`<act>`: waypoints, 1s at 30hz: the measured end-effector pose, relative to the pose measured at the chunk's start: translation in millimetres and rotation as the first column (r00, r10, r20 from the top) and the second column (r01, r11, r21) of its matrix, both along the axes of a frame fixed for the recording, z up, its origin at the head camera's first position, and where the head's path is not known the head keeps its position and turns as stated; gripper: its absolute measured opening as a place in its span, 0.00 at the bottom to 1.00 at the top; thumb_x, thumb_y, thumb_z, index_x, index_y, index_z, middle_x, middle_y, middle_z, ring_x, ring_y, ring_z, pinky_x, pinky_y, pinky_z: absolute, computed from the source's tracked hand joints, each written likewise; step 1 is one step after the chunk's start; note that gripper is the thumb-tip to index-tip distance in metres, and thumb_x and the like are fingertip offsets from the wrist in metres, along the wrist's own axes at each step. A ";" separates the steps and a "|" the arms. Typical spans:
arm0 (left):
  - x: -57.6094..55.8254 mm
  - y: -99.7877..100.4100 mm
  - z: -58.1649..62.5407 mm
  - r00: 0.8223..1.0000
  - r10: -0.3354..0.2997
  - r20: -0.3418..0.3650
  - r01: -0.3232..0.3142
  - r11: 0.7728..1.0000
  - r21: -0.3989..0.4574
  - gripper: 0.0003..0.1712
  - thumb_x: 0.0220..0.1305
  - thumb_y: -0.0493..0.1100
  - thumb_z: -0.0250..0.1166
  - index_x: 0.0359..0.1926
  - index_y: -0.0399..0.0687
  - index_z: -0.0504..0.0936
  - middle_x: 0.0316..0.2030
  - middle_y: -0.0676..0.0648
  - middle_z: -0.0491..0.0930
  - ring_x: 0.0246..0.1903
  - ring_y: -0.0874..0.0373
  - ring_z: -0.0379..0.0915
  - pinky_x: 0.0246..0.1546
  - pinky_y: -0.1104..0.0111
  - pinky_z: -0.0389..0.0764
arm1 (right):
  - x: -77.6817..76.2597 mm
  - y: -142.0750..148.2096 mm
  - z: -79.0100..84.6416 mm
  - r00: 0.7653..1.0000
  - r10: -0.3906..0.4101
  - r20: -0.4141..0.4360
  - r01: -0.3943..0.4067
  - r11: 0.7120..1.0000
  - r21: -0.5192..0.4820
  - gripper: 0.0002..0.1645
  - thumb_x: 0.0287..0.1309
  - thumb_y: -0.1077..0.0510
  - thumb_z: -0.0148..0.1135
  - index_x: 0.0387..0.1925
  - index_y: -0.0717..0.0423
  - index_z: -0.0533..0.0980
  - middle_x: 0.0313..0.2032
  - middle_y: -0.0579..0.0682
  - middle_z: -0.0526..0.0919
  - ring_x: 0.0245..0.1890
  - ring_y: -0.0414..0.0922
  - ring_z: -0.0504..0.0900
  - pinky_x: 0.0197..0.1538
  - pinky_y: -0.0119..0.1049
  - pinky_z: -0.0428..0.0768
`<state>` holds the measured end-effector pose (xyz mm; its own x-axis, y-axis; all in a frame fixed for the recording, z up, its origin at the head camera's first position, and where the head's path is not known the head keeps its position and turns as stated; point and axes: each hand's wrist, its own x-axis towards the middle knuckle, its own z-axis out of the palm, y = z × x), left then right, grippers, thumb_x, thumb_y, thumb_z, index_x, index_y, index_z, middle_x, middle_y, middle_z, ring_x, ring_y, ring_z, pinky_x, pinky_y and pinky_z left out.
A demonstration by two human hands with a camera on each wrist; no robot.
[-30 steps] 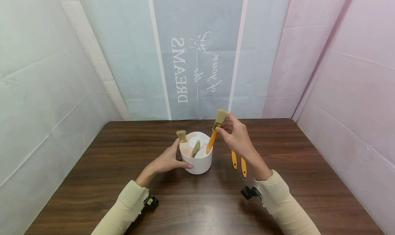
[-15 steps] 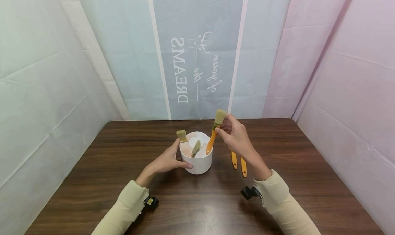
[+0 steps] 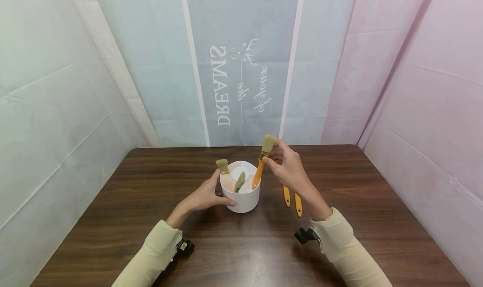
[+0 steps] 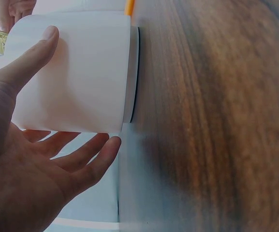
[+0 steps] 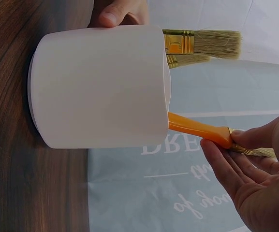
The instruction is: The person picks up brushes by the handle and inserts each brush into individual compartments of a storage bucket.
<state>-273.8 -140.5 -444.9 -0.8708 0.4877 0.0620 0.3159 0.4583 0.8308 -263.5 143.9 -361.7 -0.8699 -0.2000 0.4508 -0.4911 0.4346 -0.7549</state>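
Note:
A round white organizer (image 3: 247, 203) with inner compartments stands upright on the table. My left hand (image 3: 205, 195) holds it from the left, with the thumb on its near side and the fingers around its far side. In my right hand (image 3: 288, 165), thumb and fingers pinch a paintbrush (image 3: 258, 174) near its metal collar. This brush points bristles up, and the end of its orange handle is inside the right side of the rim. Two other paintbrushes stand in the organizer, one bristle head (image 3: 222, 165) at the left rim and another (image 3: 240, 181) in front, their handles hidden.
Two orange brush handles (image 3: 286, 195) (image 3: 298, 205) lie on the dark wood table (image 3: 241, 245) beneath my right hand, their other ends hidden by it. A printed cloth backdrop (image 3: 241, 69) hangs behind the table's far edge, with pale cloth at both sides.
The paintbrush in my right hand has sunk very slightly towards the organizer. My left hand and the organizer have stayed in place.

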 end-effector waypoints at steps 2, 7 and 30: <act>0.1 0.2 0.2 1.000 -0.001 -0.001 0.001 1.000 0.003 0.70 0.51 0.52 0.83 0.82 0.52 0.43 0.75 0.42 0.64 0.72 0.48 0.67 0.71 0.48 0.71 | -0.4 0.0 -0.3 1.000 0.001 0.000 -0.001 1.000 -0.002 0.21 0.65 0.65 0.68 0.57 0.60 0.74 0.45 0.57 0.88 0.45 0.50 0.88 0.50 0.46 0.88; -0.1 0.6 0.8 1.000 -0.004 -0.003 0.004 1.000 0.008 0.70 0.51 0.52 0.83 0.82 0.50 0.43 0.75 0.42 0.64 0.72 0.48 0.67 0.71 0.48 0.72 | -1.4 0.2 -1.1 1.000 0.008 0.006 -0.008 1.000 -0.008 0.21 0.66 0.65 0.68 0.58 0.60 0.73 0.45 0.58 0.88 0.46 0.51 0.88 0.50 0.46 0.88; -1.3 0.3 -0.9 1.000 -0.005 -0.005 0.005 1.000 0.012 0.70 0.50 0.51 0.84 0.81 0.51 0.44 0.73 0.40 0.67 0.69 0.48 0.70 0.67 0.51 0.76 | -2.0 1.2 -2.5 0.999 0.036 0.026 -0.035 0.999 -0.029 0.21 0.69 0.63 0.64 0.61 0.59 0.72 0.46 0.58 0.88 0.46 0.51 0.88 0.48 0.40 0.88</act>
<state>-275.1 -140.2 -445.8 -0.8679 0.4915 0.0723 0.3223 0.4464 0.8348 -265.5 145.1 -364.2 -0.8744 -0.2186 0.4332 -0.4852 0.3957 -0.7797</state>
